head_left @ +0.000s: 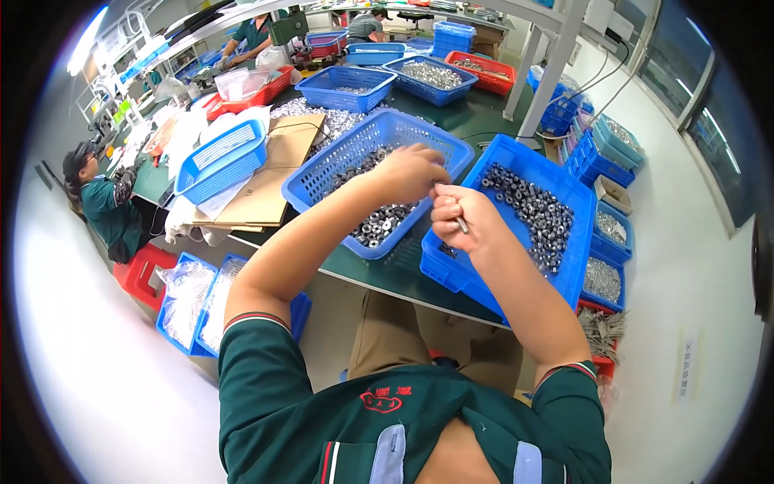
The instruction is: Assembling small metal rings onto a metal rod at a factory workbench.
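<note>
My right hand (468,216) is closed in a fist round a short metal rod (462,225), whose end sticks out below the fingers. Just above and to its left, my left hand (413,172) has its fingers bent together, meeting the top of the right fist. Whatever lies between those fingertips is too small to make out. Under the left hand is a blue perforated basket (322,179) with small dark metal rings (379,224) in it. The right hand is over the near left side of a solid blue bin (528,157), which holds similar small metal rings (536,211).
Cardboard (266,181) and a light-blue basket (222,165) lie to the left. More blue bins (347,87) and a red bin (488,73) stand behind. A white metal post (544,81) rises at the right. Co-workers (105,198) sit around the green table (379,278).
</note>
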A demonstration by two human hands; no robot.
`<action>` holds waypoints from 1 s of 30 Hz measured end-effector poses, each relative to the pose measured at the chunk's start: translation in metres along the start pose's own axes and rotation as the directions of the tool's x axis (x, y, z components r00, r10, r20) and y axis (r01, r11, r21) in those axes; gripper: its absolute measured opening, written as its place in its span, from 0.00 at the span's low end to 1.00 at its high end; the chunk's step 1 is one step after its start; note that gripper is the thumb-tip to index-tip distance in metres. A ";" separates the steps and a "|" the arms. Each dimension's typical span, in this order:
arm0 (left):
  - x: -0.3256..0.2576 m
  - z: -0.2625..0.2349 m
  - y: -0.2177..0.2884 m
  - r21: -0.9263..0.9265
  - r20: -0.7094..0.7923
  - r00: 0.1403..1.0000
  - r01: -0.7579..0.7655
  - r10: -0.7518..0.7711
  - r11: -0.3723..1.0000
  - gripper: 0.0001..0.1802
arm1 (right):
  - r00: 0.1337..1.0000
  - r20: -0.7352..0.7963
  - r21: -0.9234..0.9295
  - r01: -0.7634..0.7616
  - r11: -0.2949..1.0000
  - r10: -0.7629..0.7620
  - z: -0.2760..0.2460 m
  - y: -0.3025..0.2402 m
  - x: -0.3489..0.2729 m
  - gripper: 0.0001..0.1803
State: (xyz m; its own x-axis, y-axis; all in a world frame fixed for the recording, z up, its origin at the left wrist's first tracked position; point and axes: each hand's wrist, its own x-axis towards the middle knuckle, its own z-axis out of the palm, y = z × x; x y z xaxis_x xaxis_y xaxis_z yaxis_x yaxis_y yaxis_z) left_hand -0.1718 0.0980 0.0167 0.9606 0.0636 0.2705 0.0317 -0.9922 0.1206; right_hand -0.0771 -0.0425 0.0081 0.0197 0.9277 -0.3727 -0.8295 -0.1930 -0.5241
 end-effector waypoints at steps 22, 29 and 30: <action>-0.010 0.051 -0.087 -0.020 0.132 0.970 0.208 -0.204 0.978 0.22 | 0.996 0.053 0.036 -0.067 0.997 0.065 0.032 0.059 -0.057 0.06; -0.033 -0.001 -0.060 -0.120 -0.162 0.956 0.228 -0.245 0.966 0.34 | 0.997 0.040 -0.151 0.077 0.986 -0.071 0.031 0.064 -0.072 0.09; -0.034 -0.013 -0.043 -0.096 -0.241 0.964 0.095 -0.116 0.991 0.33 | 0.995 0.050 -0.166 0.098 0.981 -0.090 0.027 0.061 -0.065 0.09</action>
State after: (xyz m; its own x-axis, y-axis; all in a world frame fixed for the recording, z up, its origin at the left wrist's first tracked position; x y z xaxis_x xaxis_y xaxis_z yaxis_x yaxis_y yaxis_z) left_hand -0.2100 0.1403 0.0149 0.8554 0.2022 0.4769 0.0965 -0.9668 0.2368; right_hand -0.1434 -0.1061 0.0210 0.0668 0.9562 -0.2851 -0.7194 -0.1518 -0.6778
